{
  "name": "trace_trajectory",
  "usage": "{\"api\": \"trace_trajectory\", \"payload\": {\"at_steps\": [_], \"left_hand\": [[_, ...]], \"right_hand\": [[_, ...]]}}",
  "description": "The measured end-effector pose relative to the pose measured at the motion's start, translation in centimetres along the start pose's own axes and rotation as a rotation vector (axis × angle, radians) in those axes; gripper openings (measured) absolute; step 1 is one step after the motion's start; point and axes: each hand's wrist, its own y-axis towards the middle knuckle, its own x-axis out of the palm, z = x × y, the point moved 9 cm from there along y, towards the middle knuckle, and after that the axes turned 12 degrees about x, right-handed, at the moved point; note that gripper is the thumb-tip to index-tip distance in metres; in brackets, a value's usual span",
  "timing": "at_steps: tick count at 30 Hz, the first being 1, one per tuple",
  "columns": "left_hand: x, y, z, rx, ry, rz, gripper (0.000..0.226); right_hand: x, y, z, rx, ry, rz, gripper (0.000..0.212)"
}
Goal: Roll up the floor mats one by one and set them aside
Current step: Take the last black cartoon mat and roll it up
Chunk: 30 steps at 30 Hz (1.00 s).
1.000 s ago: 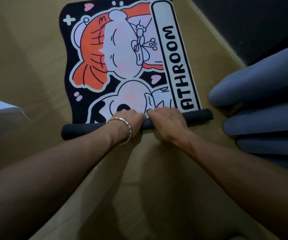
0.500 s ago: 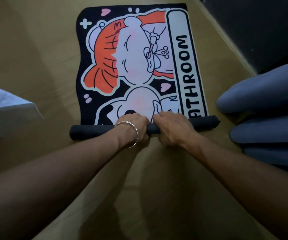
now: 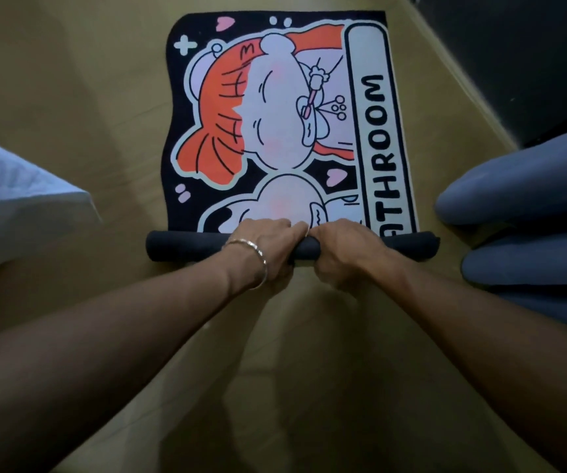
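Observation:
A cartoon bathroom mat with an orange-haired figure and black lettering lies on the tan floor, stretching away from me. Its near end is rolled into a dark tube lying crosswise. My left hand, with a silver bracelet on the wrist, grips the middle of the roll. Right beside it, my right hand also grips the roll, fingers curled over its top. The roll's ends stick out on both sides of my hands.
Grey-blue rolled mats are stacked at the right, close to the roll's right end. A white cloth-like object sits at the left. A dark wall with a baseboard runs along the far right.
The roll has advanced a little up the mat, covering more of the lettering. Both hands have stayed on its middle.

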Motion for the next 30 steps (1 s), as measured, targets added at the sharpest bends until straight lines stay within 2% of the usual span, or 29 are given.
{"api": "trace_trajectory", "payload": {"at_steps": [1, 3, 7, 8, 12, 14, 15, 19, 21, 24, 26, 28, 30], "left_hand": [[0.1, -0.2, -0.2, -0.015, 0.014, 0.006, 0.031], [0.3, -0.2, -0.8, -0.062, 0.001, -0.046, 0.029], [0.1, 0.3, -1.1, -0.079, -0.132, -0.096, 0.030], [0.0, 0.4, -0.9, -0.064, -0.135, -0.075, 0.030], [-0.2, 0.0, -0.9, -0.067, -0.079, 0.035, 0.029], [-0.3, -0.2, -1.5, -0.117, -0.092, 0.003, 0.029], [-0.1, -0.3, -1.8, -0.135, -0.106, -0.034, 0.029], [0.4, -0.1, -2.5, -0.162, -0.180, -0.144, 0.028], [0.4, 0.0, -2.1, -0.138, -0.168, -0.131, 0.031], [-0.4, 0.1, -0.9, -0.050, -0.033, -0.018, 0.034], [-0.4, 0.1, -0.9, -0.063, -0.024, -0.029, 0.034], [-0.2, 0.0, -1.5, -0.114, -0.076, -0.093, 0.035], [-0.3, 0.2, -1.8, -0.132, -0.124, -0.137, 0.037]], "right_hand": [[-0.1, 0.3, -0.1, 0.002, -0.018, -0.037, 0.028], [-0.5, 0.5, -0.5, -0.022, -0.068, -0.006, 0.026], [-0.6, -0.5, -1.7, -0.147, -0.139, 0.242, 0.039], [-0.4, -0.5, -1.4, -0.139, -0.121, 0.227, 0.039], [-0.4, 1.0, -0.3, -0.017, -0.032, -0.016, 0.027], [-0.7, 1.3, -0.7, -0.012, -0.045, -0.054, 0.028], [-0.8, 1.3, -1.0, -0.023, -0.058, -0.032, 0.030], [-1.0, -0.3, -2.1, -0.142, -0.135, 0.228, 0.041], [-0.5, -0.3, -1.8, -0.119, -0.121, 0.178, 0.040], [-0.4, 0.8, -0.9, -0.014, -0.074, -0.014, 0.042], [-0.5, 1.3, -1.2, -0.009, -0.073, -0.098, 0.043], [-0.8, 1.0, -1.8, -0.045, -0.086, -0.039, 0.038], [-1.4, 0.0, -2.4, -0.105, -0.107, 0.153, 0.034]]}}
